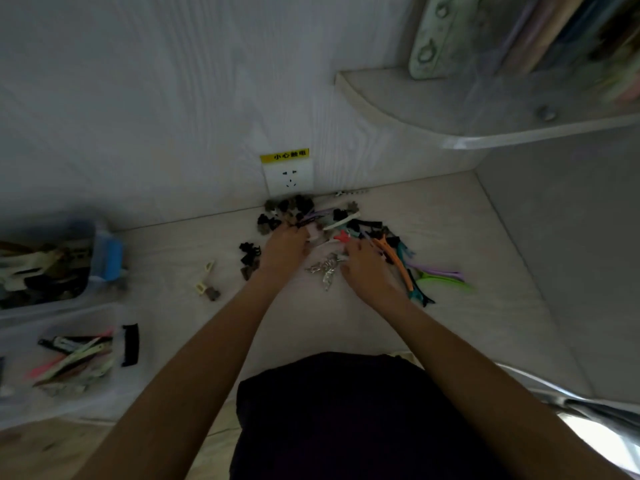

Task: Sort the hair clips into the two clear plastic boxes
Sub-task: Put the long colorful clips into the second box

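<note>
A pile of mixed hair clips [332, 223] lies on the pale table against the wall: small dark claw clips at the back, long coloured clips [398, 265] to the right, silver clips [325, 270] in front. My left hand [284, 249] reaches into the left side of the pile with its fingertips curled among the clips, and the blur hides whether it grips one. My right hand [367, 268] lies over the pile's middle, fingers stretched toward a red clip [341, 236]. Two clear plastic boxes stand at the left: the far box [90, 288] holds claw clips, the near box [114, 386] long flat clips.
A few stray clips [207, 282] and dark claw clips [250, 258] lie left of the pile. A wall socket [289, 178] with a yellow label sits just behind the pile. A shelf [450, 112] with stacked items overhangs at the upper right. A grey side wall [571, 254] bounds the right.
</note>
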{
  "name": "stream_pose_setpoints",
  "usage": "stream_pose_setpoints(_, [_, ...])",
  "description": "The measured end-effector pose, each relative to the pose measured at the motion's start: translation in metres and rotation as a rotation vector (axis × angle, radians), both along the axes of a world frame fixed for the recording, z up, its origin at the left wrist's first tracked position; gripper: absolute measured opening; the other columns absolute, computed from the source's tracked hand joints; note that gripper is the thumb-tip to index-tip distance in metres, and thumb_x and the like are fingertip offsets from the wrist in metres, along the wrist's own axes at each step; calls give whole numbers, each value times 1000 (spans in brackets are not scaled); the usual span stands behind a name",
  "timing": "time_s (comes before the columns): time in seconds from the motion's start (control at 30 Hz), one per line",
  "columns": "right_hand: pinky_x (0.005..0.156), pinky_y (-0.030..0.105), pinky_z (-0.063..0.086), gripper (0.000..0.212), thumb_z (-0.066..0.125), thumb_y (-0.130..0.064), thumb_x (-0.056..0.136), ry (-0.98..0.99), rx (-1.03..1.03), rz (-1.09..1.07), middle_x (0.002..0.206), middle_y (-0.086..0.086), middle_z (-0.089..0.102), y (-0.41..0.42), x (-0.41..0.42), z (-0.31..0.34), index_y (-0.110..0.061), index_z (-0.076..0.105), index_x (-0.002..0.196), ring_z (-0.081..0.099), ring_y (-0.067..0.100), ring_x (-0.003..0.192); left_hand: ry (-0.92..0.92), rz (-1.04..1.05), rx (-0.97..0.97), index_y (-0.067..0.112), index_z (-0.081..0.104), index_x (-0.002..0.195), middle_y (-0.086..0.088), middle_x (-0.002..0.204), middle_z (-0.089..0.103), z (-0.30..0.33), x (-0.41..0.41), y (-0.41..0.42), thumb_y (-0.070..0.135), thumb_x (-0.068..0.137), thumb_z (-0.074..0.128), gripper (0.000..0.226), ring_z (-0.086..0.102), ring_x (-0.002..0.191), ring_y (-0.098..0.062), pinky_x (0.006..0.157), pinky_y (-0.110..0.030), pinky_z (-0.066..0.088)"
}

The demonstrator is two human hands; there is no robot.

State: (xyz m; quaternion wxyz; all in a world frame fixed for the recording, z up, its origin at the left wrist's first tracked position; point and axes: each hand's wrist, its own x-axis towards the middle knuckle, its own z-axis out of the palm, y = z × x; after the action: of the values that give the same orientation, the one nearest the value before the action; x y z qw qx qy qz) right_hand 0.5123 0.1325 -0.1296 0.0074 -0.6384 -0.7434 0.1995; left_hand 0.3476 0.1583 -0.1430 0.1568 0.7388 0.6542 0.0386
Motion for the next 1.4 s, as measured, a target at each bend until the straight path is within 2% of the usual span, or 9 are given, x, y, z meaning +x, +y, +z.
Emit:
stream_pose_setpoints(0.13, [78, 35, 43, 29, 41, -3, 88, -48, -7, 26, 117, 17, 55, -9, 12, -10, -4, 46, 116, 54, 29, 103, 5, 12, -32, 3, 59, 108, -17, 107, 63, -4, -12, -17, 26, 92, 50, 29, 52, 104, -30, 81, -35, 43])
stream_pose_setpoints(0.27, [87, 36, 43, 33, 47, -7, 83, -4, -12, 56, 118, 12, 59, -17, 25, -13, -8, 54, 115, 54, 27, 108, 24, 7, -50, 4, 57, 113, -16, 111, 59, -6, -23, -31, 19, 92, 47, 27, 48, 106, -29, 86, -34, 39])
stream_pose_setpoints(0.4, [84, 39, 48, 28, 41, -22, 88, 23, 113, 103, 107, 11, 62, -16, 29, -13, -9, 60, 104, 57, 28, 100, 30, 12, -16, 3, 57, 111, -18, 110, 57, -6, -31, -44, 14, 90, 49, 25, 46, 105, -32, 90, -37, 37])
stream_pose_setpoints(0.5, [82, 40, 45, 21, 45, -17, 90, 63, 248, 88, 101, 18, 61, -3, 24, -9, -2, 58, 97, 56, 34, 95, -16, 43, -2, 3, 58, 106, -17, 107, 60, -5, -36, -51, 14, 90, 49, 21, 48, 104, -31, 90, -35, 37])
stream_pose_setpoints(0.77, [86, 38, 42, 27, 49, -15, 92, 0, 124, 152, 117, 20, 55, 24, 9, -25, -2, 49, 116, 51, 33, 108, -113, 110, 55, 10, 51, 110, -15, 90, 64, 7, -25, -49, 24, 95, 45, 21, 58, 83, -31, 71, -37, 41])
stream_pose_setpoints(0.9, [87, 39, 40, 31, 48, -6, 90, 18, 96, 187, 116, 20, 56, 26, 7, -26, -3, 47, 120, 50, 34, 106, -39, 79, 15, 6, 47, 123, -17, 105, 63, -1, -15, -43, 22, 97, 37, 31, 58, 95, -33, 81, -38, 39])
stream_pose_setpoints(1.03, [83, 39, 40, 28, 47, -5, 91, 5, 154, 293, 111, 23, 53, 46, 9, -14, 1, 50, 119, 50, 36, 103, -6, 25, -117, 9, 39, 134, -17, 119, 58, -9, -20, -45, 28, 93, 45, 46, 52, 109, -32, 94, -39, 37])
stream_pose_setpoints(1.17, [73, 36, 40, 22, 46, -4, 93, -6, 146, 315, 110, 24, 52, 69, 6, -10, 3, 55, 111, 54, 34, 96, -3, 48, -59, 8, 49, 124, -14, 114, 59, -10, -23, -47, 27, 95, 42, 35, 53, 105, -29, 90, -36, 37])
stream_pose_setpoints(1.4, [75, 37, 44, 24, 44, -7, 94, -58, 114, 364, 116, 20, 49, 65, 1, -13, -3, 51, 116, 54, 34, 95, -124, 173, 15, 5, 54, 107, -13, 109, 56, -10, -29, -60, 24, 96, 41, 26, 55, 92, -28, 76, -35, 40])
